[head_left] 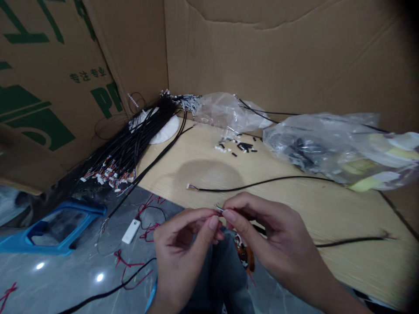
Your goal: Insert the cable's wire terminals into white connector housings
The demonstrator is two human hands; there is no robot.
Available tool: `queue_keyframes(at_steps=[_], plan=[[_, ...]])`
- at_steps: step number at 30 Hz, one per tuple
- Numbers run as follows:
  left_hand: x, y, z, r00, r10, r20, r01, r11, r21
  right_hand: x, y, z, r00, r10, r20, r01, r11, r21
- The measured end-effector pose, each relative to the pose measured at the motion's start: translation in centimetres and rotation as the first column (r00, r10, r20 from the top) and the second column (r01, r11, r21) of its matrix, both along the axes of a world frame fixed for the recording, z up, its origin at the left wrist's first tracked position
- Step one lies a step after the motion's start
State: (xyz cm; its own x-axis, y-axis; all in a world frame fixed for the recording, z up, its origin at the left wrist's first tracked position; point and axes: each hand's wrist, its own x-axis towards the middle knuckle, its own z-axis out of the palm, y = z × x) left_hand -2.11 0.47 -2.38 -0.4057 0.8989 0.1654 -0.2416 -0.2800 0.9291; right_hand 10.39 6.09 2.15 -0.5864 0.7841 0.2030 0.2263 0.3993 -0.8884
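Observation:
My right hand [271, 231] pinches the end of a black cable, where thin coloured wires [220, 209] stick out between the fingertips. Close against it, my left hand [188, 244] has its thumb and forefinger together at the same wires; what exactly its fingertips hold is too small to tell. Just beyond the hands, a black cable [262, 182] with a white connector [189, 186] at its left end lies on the wooden table [209, 170]. Another black cable [353, 240] with bare wire ends lies at the right.
A large bundle of black cables [140, 135] hangs over the table's left edge. Clear plastic bags [225, 113] and small black sleeves [244, 147] lie toward the back. Cardboard walls [278, 56] stand behind. A blue plastic frame [68, 248] is at the lower left.

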Motion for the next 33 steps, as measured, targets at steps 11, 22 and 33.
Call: queue_keyframes(at_steps=[11,22,33], plan=[[-0.2,0.16,-0.15,1.0,-0.024,0.002,0.024,0.999,-0.022,-0.07,-0.2,-0.12,0.999,-0.013,-0.044,0.009,0.995,-0.097],[-0.1,-0.23,0.19,0.992,0.012,-0.127,-0.013,1.0,-0.006,-0.16,0.26,0.6,0.997,0.028,-0.066,-0.042,0.972,-0.23],[-0.02,-0.56,-0.03,0.961,0.026,-0.277,-0.015,0.999,0.041,0.1,-0.43,0.21,0.992,-0.045,-0.121,0.036,0.997,-0.071]])
